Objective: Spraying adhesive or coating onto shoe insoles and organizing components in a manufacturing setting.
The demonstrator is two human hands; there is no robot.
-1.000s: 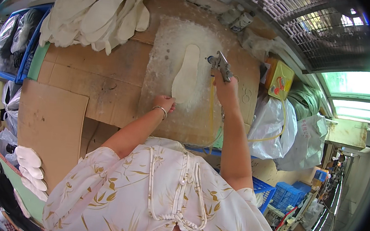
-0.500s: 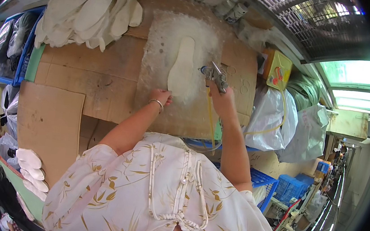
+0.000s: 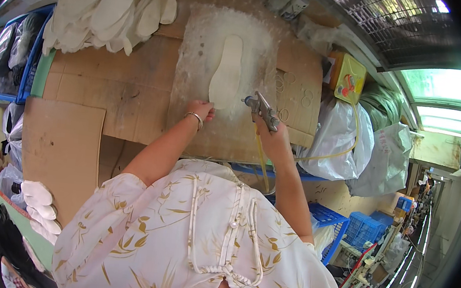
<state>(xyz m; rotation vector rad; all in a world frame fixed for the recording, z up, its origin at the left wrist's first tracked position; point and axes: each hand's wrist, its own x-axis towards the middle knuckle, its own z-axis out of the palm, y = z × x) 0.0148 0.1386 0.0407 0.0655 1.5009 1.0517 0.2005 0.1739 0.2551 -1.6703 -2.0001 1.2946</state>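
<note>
A cream shoe insole (image 3: 228, 68) lies flat on a whitened, crusted patch (image 3: 189, 78) of the cardboard work surface. At its near end, the fingers of my left hand (image 3: 202, 111) are pinched together on the edge of the insole. My right hand (image 3: 276, 140) is wrapped round a metal spray gun (image 3: 264, 113), held to the right of the insole's near end with its nozzle pointing left towards it. A yellow hose (image 3: 261, 155) hangs down from the gun. Whether spray is coming out cannot be made out.
A heap of cream insoles (image 3: 104, 10) sits at the far left. More insoles (image 3: 39, 208) lie at the lower left, beside a cardboard sheet (image 3: 61, 149). To the right are a yellow container (image 3: 347, 77), white plastic bags (image 3: 338, 138) and blue crates (image 3: 365, 228). Jars (image 3: 290, 4) stand at the back.
The spray gun in my right hand has come nearer to me, from beside the insole's middle to beside its near end. My left hand keeps its pinch; the whole view has shifted slightly.
</note>
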